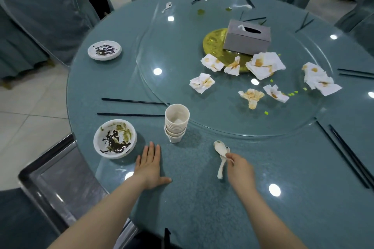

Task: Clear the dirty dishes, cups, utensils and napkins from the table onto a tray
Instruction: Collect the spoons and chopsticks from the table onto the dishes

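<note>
Head view: left hand point(150, 164) flat on teal round table point(202, 198), fingers straight, holding nothing, just right of dirty bowl point(115, 139). Right hand point(239, 170) pinching white soup spoon point(221, 155), spoon lying on table. Stack of white cups point(176, 122) between hands, farther in. Stained napkins point(263, 64) scattered on glass turntable point(182, 79) near tissue box point(248, 37). Dirty saucer point(104, 50) far left. Black chopsticks point(131, 108) beside bowl. Metal tray point(60, 178) at lower left.
</note>
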A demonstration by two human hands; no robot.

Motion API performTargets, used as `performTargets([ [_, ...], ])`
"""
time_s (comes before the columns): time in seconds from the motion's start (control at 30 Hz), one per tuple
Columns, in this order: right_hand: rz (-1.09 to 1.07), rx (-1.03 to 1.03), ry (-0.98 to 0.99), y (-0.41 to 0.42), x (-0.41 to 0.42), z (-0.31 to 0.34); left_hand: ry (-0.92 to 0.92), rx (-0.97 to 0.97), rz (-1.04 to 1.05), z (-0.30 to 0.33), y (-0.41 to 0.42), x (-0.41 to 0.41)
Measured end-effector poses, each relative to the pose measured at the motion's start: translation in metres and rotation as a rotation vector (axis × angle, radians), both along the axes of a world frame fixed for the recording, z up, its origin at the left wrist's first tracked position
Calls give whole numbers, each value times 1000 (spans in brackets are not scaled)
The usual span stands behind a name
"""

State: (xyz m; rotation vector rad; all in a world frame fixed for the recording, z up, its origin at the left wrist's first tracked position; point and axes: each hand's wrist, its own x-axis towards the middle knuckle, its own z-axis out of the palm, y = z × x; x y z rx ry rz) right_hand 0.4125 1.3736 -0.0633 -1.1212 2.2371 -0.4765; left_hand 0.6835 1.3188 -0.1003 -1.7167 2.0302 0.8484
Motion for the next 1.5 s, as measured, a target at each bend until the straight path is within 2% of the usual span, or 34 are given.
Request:
performTargets([
  [0.13, 80, 57, 24, -4, 7, -7, 0, 12, -1, -1, 0, 1],
  [0.53, 102, 66, 146, -18, 10, -10, -1, 18, -7, -1, 1, 2],
  [0.9, 7, -39, 78, -4, -8, -11, 8, 12, -7, -4, 0, 3],
  [1.1, 32, -5, 72, 3, -8, -12, 7, 4, -17, -1, -1, 5],
  [1.3, 45, -8, 144, 5, 4, -16, 7, 19, -35, 8, -3, 8],
  [1.4, 5, -24, 99, 9, 6, -17, 51, 11, -8, 17, -6, 8],
  [1.5, -99, -60, -134, 12, 11, -11, 238, -73, 68, 24, -5, 8],
])
